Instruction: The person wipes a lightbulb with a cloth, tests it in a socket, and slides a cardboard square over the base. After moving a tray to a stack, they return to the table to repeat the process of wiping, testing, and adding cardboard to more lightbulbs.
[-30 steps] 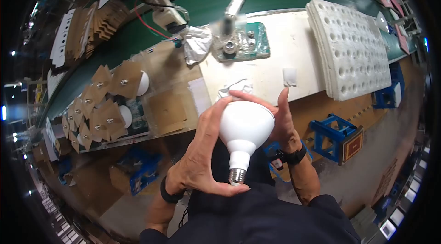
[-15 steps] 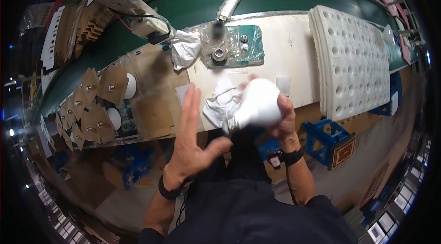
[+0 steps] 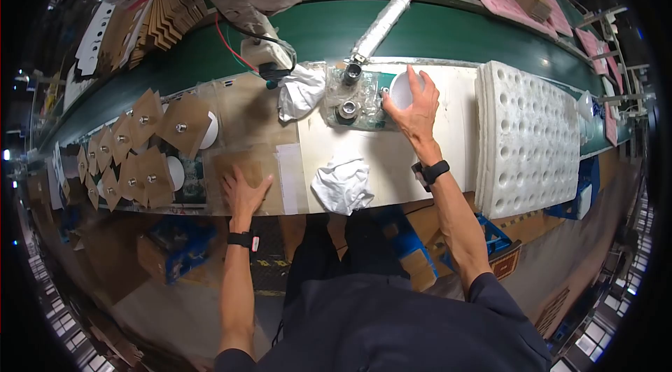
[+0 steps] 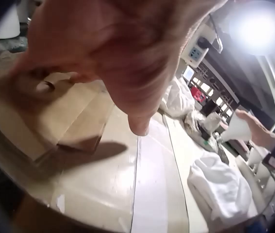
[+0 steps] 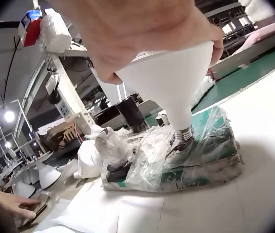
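Observation:
My right hand [image 3: 418, 114] grips a white reflector light bulb [image 3: 401, 92] by its wide end. In the right wrist view the bulb [image 5: 176, 73] stands nearly upright with its metal screw base [image 5: 183, 134] down, right at the plastic-wrapped green block [image 5: 210, 170]. A metal socket [image 3: 347, 110] sits on the left part of that block, with a dark cylinder [image 3: 353, 74] behind it. My left hand [image 3: 245, 198] rests, fingers spread, on a brown cardboard piece [image 3: 234, 163] near the table's front edge. Its thumb points toward a pale strip [image 3: 288, 176].
A crumpled white cloth [image 3: 343, 186] lies at the front middle. On the left stand several bulbs with cardboard squares [image 3: 145, 179] round their necks. White foam trays with holes [image 3: 535, 141] are stacked at right. Behind runs a green conveyor [image 3: 448, 32].
Both hands held the bulb earlier; the left let go and moved left to the cardboard. My right hand carried the bulb forward to the green block and turned its base down.

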{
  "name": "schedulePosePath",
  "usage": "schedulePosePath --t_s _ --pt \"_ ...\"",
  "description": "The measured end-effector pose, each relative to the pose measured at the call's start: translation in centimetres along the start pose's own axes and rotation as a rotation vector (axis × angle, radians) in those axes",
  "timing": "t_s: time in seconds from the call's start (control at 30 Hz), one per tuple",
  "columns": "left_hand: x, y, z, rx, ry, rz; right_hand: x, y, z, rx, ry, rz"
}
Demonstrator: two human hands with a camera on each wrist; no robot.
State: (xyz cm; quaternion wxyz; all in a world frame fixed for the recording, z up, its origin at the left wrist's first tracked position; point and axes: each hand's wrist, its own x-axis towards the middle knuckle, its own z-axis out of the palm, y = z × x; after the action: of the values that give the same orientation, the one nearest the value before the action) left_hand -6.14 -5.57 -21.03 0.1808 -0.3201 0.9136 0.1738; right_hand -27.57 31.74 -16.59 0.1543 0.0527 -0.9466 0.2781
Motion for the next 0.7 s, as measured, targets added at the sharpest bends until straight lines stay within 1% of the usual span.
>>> schedulePosePath --t_s 0.03,0.1,0.13,0.17,0.23,0.27,0.37,0.57,0.7 --pt "-0.1 -0.2 0.8 -0.010 0.006 0.000 -0.2 0.0 0.1 -0.001 0.004 -0.010" --pt "-1.4 -0.1 2.5 0.144 0.067 0.071 -0.7 -0.1 0.6 -0.051 -0.043 0.037" --pt "-2.5 0.6 2.6 0.179 0.089 0.101 -1.3 1.0 2.5 -0.049 -0.030 0.029" --pt "-2.9 0.2 2.7 0.171 0.103 0.109 -2.0 2.8 5.3 -0.089 0.170 -0.122" --pt "-3.1 -0.3 3.6 0.112 0.122 0.178 -0.6 2.1 4.9 -0.137 0.404 -0.283" --pt "-3.1 -0.5 3.7 0.102 0.142 0.195 0.2 -0.7 2.2 -0.156 0.142 -0.090" --pt "-3.5 -1.5 3.8 0.035 0.140 0.224 1.2 -2.2 1.1 -0.151 -0.045 0.070" --pt "-3.9 -2.0 3.2 -0.145 0.164 0.256 1.9 -2.6 1.0 -0.047 -0.045 0.053" --pt "-4.4 -2.2 3.3 -0.167 0.190 0.254 2.1 -2.6 1.3 -0.103 -0.060 0.059"
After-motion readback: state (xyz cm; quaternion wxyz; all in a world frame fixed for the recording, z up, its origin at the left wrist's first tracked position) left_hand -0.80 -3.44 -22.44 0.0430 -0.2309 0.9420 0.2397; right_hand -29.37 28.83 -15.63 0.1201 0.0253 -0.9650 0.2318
